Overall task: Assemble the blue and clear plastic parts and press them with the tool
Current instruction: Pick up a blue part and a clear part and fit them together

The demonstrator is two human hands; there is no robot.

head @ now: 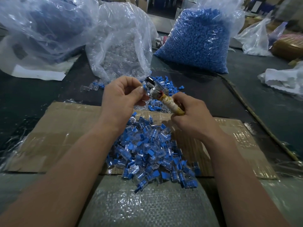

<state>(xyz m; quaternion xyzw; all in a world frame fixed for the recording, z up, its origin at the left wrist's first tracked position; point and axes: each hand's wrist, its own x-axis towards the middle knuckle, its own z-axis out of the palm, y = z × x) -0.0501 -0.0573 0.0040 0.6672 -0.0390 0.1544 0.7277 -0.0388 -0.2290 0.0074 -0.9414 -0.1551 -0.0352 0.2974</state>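
Centrally, the left hand [121, 95] is raised above the table [213, 90], its thumb and curled fingers pinching a small blue part [144, 87] at the fingertips. Right against that part sits the shiny metal head of the tool [153, 92], whose handle, wrapped in pale cloth and yellowish tape, runs down and to the right into the right hand [191, 117]; that hand grips the handle's lower end with curled fingers. Whether a clear piece is already fitted on the blue one cannot be told, as the tool head and fingers cover it. Just below both hands lies a pile of joined blue and clear pieces [150, 154], spread over a flattened cardboard sheet [57, 128] and spilling onto a woven sack [147, 207] nearest the person. Beyond the hands, loose blue parts [170, 86] are scattered on the dark table. Farther back stand a clear bag of transparent parts [121, 46] and, to its right, a full bag of blue parts [196, 41]
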